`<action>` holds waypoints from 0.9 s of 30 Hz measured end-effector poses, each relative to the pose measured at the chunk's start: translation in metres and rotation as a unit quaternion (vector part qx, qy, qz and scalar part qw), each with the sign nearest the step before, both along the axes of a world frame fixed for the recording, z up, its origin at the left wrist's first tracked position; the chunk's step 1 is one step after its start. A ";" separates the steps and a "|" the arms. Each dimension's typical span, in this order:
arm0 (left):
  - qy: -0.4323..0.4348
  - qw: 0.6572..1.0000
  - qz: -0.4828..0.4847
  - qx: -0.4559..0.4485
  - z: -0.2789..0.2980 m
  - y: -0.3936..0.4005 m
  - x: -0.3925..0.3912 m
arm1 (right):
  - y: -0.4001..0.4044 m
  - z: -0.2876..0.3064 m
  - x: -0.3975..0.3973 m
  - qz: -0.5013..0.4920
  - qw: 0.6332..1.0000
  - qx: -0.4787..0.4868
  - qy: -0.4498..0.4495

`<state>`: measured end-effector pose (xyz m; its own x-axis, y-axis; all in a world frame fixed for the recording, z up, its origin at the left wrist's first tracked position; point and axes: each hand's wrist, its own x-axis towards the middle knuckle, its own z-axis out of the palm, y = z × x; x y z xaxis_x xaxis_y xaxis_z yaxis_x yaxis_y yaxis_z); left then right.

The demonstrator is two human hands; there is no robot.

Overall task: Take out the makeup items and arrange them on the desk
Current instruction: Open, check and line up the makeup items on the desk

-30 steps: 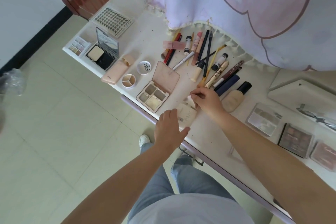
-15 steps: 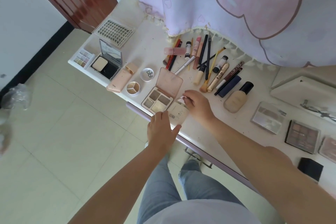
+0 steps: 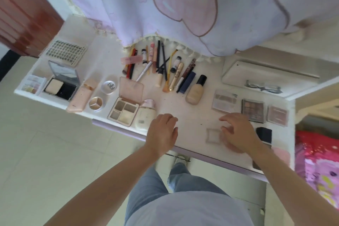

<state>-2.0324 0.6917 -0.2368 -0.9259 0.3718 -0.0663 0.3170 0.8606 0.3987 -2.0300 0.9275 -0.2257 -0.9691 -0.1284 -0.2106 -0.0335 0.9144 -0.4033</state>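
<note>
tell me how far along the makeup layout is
Mostly done: the pencils and brushes, open four-pan eyeshadow palette and beige foundation bottle lie in rows on the white desk. Left hand holds nothing; right hand reaches over a small clear square case, still unplaced near the front edge.

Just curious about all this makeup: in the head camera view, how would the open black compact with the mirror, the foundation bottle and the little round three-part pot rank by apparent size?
Largest to smallest:
1. Open black compact, counting its raised mirror lid.
2. Foundation bottle.
3. Round three-part pot.
</note>
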 end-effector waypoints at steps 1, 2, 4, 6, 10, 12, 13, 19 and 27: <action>-0.010 1.000 -0.029 0.000 0.000 0.012 -0.003 | 0.008 -0.001 0.006 -0.025 0.999 0.004 -0.023; -0.027 0.998 -0.060 -0.005 0.002 0.025 -0.005 | 0.017 -0.005 0.011 -0.022 1.000 0.019 -0.008; -0.078 0.990 -0.113 -0.035 0.004 0.051 -0.008 | 0.027 -0.005 0.018 -0.021 0.998 0.053 -0.034; -0.139 0.975 -0.153 -0.077 0.002 0.068 -0.007 | 0.032 -0.005 0.024 -0.055 0.990 0.106 -0.074; -0.159 0.964 -0.181 -0.115 -0.003 0.090 -0.005 | 0.023 -0.007 0.041 -0.053 0.990 0.088 -0.091; -0.151 0.963 -0.185 -0.121 -0.008 0.092 -0.008 | 0.019 -0.022 0.047 -0.041 0.991 0.121 -0.035; -0.151 0.964 -0.184 -0.121 -0.010 0.091 -0.010 | 0.016 -0.023 0.047 -0.043 0.992 0.117 -0.024; -0.256 0.959 -0.110 0.055 -0.004 0.074 -0.014 | -0.017 -0.010 0.050 -0.066 0.997 -0.037 0.012; -0.345 0.908 -0.059 0.230 0.034 0.038 -0.037 | -0.043 0.022 0.046 -0.326 0.837 -0.424 -0.118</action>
